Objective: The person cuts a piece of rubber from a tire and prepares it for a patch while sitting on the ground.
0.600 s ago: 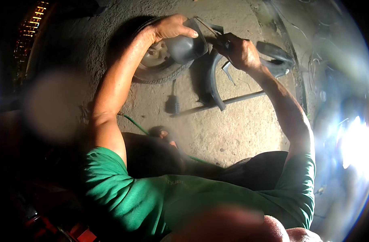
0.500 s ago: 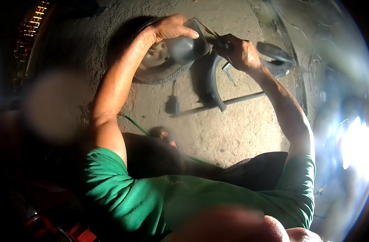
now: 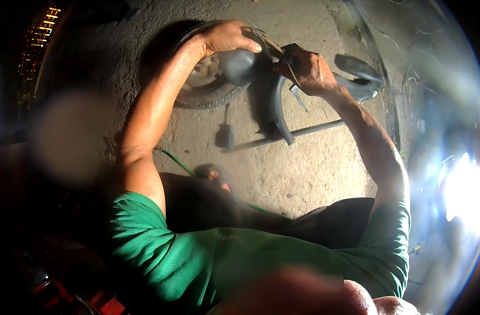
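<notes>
My left hand (image 3: 227, 39) reaches over a wheel with a tyre (image 3: 213, 97) and grips a smooth dark grey rubber piece (image 3: 237, 65) along its upper edge, thumb on the near side. The rubber bulges down in front of the wheel rim. My right hand (image 3: 310, 73) is closed round the dark handle of a slim long tool (image 3: 274, 46). Its thin light end points up and left, meeting the rubber's right edge. Shadow and blur hide its exact kind. Beneath and beside the right hand lies a curved grey rubber tube (image 3: 278, 113), apart from the fingers.
A long dark bar (image 3: 303, 130) lies on the concrete floor (image 3: 324, 168), with a small dark-handled tool (image 3: 229, 134) near its left end. A green hose (image 3: 177, 160) runs by my legs. Red objects (image 3: 106, 303) sit lower left. Bright light glares at right.
The rubber's right edge has turned away and looks narrower, and the tool's thin end now shows as separate lines beside it. The right hand has shifted slightly left and down; the left hardly moved.
</notes>
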The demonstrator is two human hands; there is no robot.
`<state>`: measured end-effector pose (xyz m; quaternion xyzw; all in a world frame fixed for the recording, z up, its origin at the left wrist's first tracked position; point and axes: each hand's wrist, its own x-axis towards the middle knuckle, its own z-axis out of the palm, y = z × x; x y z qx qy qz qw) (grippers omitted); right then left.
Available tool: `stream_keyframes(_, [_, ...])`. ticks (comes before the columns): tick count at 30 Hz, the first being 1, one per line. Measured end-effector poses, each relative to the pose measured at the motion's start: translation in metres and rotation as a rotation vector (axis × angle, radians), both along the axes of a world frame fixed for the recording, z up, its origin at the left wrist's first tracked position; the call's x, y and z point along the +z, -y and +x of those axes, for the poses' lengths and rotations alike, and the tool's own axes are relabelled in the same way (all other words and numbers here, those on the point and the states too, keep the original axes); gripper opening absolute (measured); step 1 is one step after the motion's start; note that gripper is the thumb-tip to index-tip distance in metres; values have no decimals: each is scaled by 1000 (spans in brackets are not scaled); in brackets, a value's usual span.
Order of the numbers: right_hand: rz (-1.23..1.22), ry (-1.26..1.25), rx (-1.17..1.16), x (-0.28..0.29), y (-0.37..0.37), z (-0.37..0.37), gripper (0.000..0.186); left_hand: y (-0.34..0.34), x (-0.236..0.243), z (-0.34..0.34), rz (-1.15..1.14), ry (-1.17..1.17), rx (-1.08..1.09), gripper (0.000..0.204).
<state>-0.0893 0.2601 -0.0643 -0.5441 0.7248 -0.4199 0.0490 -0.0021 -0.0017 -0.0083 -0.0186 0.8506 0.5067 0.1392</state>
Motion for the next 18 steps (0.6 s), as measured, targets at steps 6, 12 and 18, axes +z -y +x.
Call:
stream_keyframes(6, [34, -5, -31, 1, -1, 2, 35, 1, 1, 1, 16, 49, 14, 32])
stream_keyframes(12, [63, -2, -12, -9, -9, -6, 33, 1, 6, 0, -115, 135, 76, 33])
stream_keyframes(18, [86, 54, 55, 3, -4, 1, 39, 2, -4, -1, -38, 45, -22, 28])
